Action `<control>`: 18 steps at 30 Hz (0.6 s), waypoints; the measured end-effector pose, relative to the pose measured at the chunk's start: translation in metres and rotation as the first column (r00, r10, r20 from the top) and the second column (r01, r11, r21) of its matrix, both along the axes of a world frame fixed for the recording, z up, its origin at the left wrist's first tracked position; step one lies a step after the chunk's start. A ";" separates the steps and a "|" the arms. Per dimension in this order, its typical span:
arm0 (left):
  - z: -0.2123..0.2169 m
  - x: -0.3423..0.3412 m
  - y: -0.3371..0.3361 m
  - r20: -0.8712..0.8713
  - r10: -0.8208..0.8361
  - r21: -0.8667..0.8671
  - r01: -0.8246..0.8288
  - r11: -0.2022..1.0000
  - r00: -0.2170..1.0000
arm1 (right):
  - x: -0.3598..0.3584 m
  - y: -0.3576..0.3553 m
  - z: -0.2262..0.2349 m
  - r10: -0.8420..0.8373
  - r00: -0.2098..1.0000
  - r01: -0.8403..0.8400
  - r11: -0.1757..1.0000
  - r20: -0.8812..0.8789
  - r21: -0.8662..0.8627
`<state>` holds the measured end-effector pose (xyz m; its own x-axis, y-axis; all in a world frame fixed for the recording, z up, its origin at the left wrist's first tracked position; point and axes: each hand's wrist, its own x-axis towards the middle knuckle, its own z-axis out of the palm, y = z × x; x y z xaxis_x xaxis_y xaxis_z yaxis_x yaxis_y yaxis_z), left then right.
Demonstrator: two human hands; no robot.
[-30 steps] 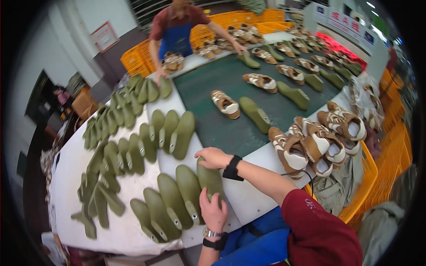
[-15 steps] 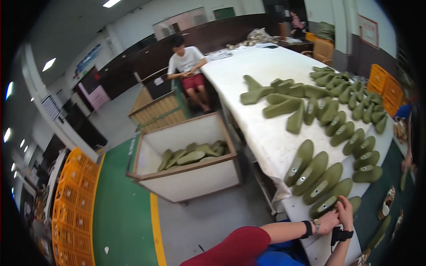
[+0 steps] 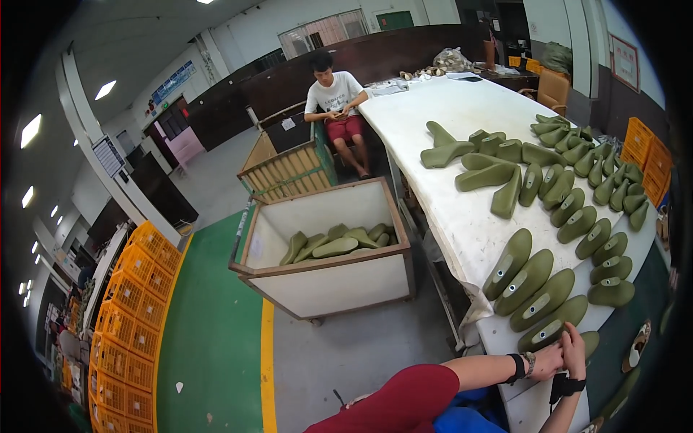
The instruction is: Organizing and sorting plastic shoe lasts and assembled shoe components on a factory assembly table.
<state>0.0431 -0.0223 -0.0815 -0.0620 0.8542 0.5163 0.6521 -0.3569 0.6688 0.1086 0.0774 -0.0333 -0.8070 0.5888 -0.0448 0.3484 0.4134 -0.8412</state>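
Observation:
On the near right corner of the white table (image 3: 426, 137), my left hand (image 3: 546, 361) and my right hand (image 3: 574, 352) are close together, fingers bent inward. The fingertips of my right hand come up to the end of the nearest green shoe last (image 3: 552, 325) in a slanted row. Another green last (image 3: 591, 343) shows partly behind that hand. What the fingers hold, if anything, is hidden. Farther up the row lie more lasts, such as one large green last (image 3: 508, 264), with round pale marks on their sides.
Several more lasts (image 3: 567, 189) spread over the table's far right part. Left of the table stands a wheeled white bin (image 3: 339, 289) with lasts inside. A seated person (image 3: 336, 101) is beyond it. Orange crates (image 3: 123, 346) are stacked at far left, and others (image 3: 644, 155) at right.
The whole view has shifted, so the table and bin appear farther right and lower. My hands stay together at the same end of the row of lasts.

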 end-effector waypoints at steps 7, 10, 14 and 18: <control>0.005 -0.001 -0.006 0.023 -0.013 0.002 0.013 1.000 1.000 | -0.004 -0.013 0.017 0.005 1.000 -0.005 1.000 0.018 -0.017; 0.006 0.003 -0.006 0.043 0.022 0.041 -0.024 0.999 0.999 | -0.004 -0.006 0.007 -0.008 1.000 0.007 0.998 -0.006 -0.060; 0.004 -0.003 -0.002 0.075 -0.003 -0.042 0.007 0.999 0.997 | -0.008 -0.005 0.006 -0.026 1.000 0.026 1.000 -0.014 -0.018; 0.001 -0.007 -0.001 0.077 -0.013 -0.046 0.016 0.999 0.997 | -0.011 -0.006 0.008 -0.036 0.999 0.036 0.999 -0.013 0.001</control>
